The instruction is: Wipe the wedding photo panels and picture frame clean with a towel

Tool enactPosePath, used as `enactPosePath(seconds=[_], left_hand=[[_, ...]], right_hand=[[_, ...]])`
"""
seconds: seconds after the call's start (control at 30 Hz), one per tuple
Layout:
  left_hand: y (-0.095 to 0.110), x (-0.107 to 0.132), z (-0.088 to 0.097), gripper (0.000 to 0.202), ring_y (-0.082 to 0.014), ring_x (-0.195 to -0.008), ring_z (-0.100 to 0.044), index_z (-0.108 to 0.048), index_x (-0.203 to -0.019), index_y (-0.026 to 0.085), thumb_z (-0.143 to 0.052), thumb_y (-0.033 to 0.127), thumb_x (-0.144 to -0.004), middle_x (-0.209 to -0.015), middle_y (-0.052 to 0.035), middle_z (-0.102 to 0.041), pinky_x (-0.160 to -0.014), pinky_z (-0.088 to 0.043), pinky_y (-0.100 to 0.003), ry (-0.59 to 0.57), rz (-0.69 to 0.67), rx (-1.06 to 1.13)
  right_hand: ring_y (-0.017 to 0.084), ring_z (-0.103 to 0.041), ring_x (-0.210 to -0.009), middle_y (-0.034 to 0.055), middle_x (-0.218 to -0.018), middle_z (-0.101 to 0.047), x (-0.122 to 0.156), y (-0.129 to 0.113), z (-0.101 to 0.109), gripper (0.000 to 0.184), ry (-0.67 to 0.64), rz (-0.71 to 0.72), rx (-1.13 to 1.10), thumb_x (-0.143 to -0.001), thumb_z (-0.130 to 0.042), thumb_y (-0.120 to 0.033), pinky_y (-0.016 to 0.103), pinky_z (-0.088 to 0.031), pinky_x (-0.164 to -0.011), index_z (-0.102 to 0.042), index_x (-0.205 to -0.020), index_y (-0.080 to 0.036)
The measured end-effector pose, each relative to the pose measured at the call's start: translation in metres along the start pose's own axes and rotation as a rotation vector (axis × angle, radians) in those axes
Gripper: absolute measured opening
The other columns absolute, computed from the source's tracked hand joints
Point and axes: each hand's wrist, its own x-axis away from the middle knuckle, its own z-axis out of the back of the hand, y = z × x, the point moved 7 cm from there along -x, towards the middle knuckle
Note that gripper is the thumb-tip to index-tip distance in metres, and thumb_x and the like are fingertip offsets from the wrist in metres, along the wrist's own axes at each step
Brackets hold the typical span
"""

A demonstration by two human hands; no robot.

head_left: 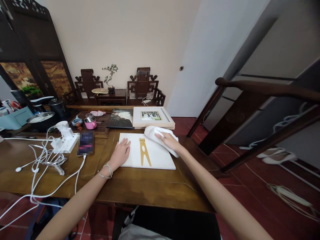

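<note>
A white flat panel (160, 156), the back of a picture frame with a tan wooden stand (144, 151) on it, lies on the wooden table (140, 186). My left hand (121, 152) lies flat and open on the panel's left edge. My right hand (167, 139) presses a white cloth (156, 131) on the panel's upper right corner, fingers laid over the cloth.
A light wooden photo frame (152, 117) and a dark photo print (121, 118) lie behind the panel. To the left are a phone (85, 143), a white power strip (65, 141) with several cables, a pink cup (90, 123) and pots. A stair railing (262, 88) stands right.
</note>
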Motion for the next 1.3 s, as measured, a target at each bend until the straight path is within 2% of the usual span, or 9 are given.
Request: enactPosePath(seconds=[0.13, 0.4, 0.5, 0.63, 0.8, 0.97, 1.13, 1.2, 1.3], left_hand=[[-0.001, 0.000, 0.000, 0.040, -0.0252, -0.135, -0.030, -0.050, -0.127, 0.015, -0.034, 0.021, -0.091, -0.141, -0.0135, -0.041, -0.108, -0.024, -0.050, 0.009, 0.004, 0.010], [0.002, 0.001, 0.001, 0.039, -0.0255, -0.134, -0.031, -0.051, -0.126, 0.013, -0.034, 0.020, -0.091, -0.141, -0.0147, -0.041, -0.108, -0.024, -0.050, 0.017, 0.003, 0.008], [0.004, 0.001, 0.002, 0.040, -0.0266, -0.135, -0.030, -0.050, -0.126, 0.011, -0.033, 0.019, -0.091, -0.140, -0.0158, -0.041, -0.108, -0.025, -0.051, 0.011, -0.007, -0.002], [0.003, 0.002, 0.002, 0.040, -0.0261, -0.135, -0.030, -0.050, -0.127, 0.012, -0.033, 0.019, -0.091, -0.141, -0.0152, -0.041, -0.108, -0.024, -0.051, 0.012, -0.003, -0.007], [0.001, 0.001, 0.002, 0.038, -0.0256, -0.134, -0.031, -0.052, -0.125, 0.014, -0.034, 0.020, -0.092, -0.141, -0.0141, -0.041, -0.108, -0.024, -0.050, 0.015, 0.002, 0.030], [-0.005, -0.001, 0.000, 0.039, -0.0230, -0.134, -0.032, -0.049, -0.127, 0.015, -0.031, 0.018, -0.092, -0.140, -0.0128, -0.043, -0.109, -0.024, -0.048, 0.031, 0.022, 0.089], [-0.005, 0.000, -0.003, 0.042, -0.0220, -0.134, -0.031, -0.046, -0.129, 0.013, -0.030, 0.014, -0.091, -0.141, -0.0133, -0.041, -0.110, -0.024, -0.046, 0.040, 0.013, 0.067], [-0.004, 0.000, -0.003, 0.042, -0.0233, -0.134, -0.032, -0.047, -0.128, 0.010, -0.030, 0.013, -0.089, -0.140, -0.0152, -0.042, -0.109, -0.024, -0.048, 0.038, 0.001, 0.056], [-0.003, 0.000, -0.001, 0.041, -0.0241, -0.134, -0.032, -0.049, -0.126, 0.010, -0.031, 0.012, -0.089, -0.139, -0.0160, -0.042, -0.109, -0.024, -0.049, 0.034, -0.008, 0.053]], right_hand=[[0.030, -0.053, -0.110, 0.0068, -0.115, -0.065, 0.003, -0.003, 0.000, 0.045, -0.009, -0.001, 0.026, -0.085, -0.040, -0.055, 0.045, -0.035, -0.097, -0.066, -0.102, -0.022], [0.031, -0.053, -0.109, 0.0074, -0.115, -0.063, 0.112, -0.008, 0.008, 0.050, -0.246, -0.050, 0.095, -0.083, -0.040, -0.062, 0.044, -0.038, -0.096, -0.067, -0.105, -0.025], [0.031, -0.056, -0.105, 0.0073, -0.110, -0.065, 0.126, -0.011, 0.015, 0.050, -0.298, -0.069, 0.060, -0.081, -0.043, -0.063, 0.043, -0.041, -0.093, -0.068, -0.100, -0.025], [0.029, -0.061, -0.090, 0.0060, -0.094, -0.070, 0.088, -0.018, 0.009, 0.052, -0.271, 0.014, 0.008, -0.085, -0.035, -0.061, 0.042, -0.045, -0.087, -0.069, -0.082, -0.021], [0.031, -0.054, -0.110, 0.0101, -0.117, -0.063, 0.011, -0.021, -0.017, 0.052, -0.021, 0.030, 0.109, -0.091, -0.027, -0.051, 0.046, -0.038, -0.095, -0.063, -0.109, -0.018], [0.029, -0.042, -0.125, 0.0104, -0.125, -0.058, -0.013, -0.050, -0.057, 0.039, -0.054, 0.158, 0.192, -0.093, -0.034, -0.037, 0.052, -0.017, -0.107, -0.061, -0.114, -0.019], [0.026, -0.029, -0.134, 0.0151, -0.131, -0.053, 0.050, -0.089, -0.074, 0.029, -0.164, 0.471, 0.350, -0.089, -0.044, -0.027, 0.051, -0.011, -0.111, -0.066, -0.104, -0.016], [0.026, -0.031, -0.133, 0.0171, -0.132, -0.051, 0.084, -0.099, -0.071, 0.030, -0.208, 0.542, 0.378, -0.091, -0.041, -0.027, 0.050, -0.015, -0.111, -0.066, -0.101, -0.015], [0.023, -0.036, -0.131, 0.0114, -0.123, -0.059, 0.119, -0.110, -0.062, 0.025, -0.301, 0.585, 0.312, -0.090, -0.043, -0.025, 0.048, -0.018, -0.112, -0.067, -0.098, -0.020]])
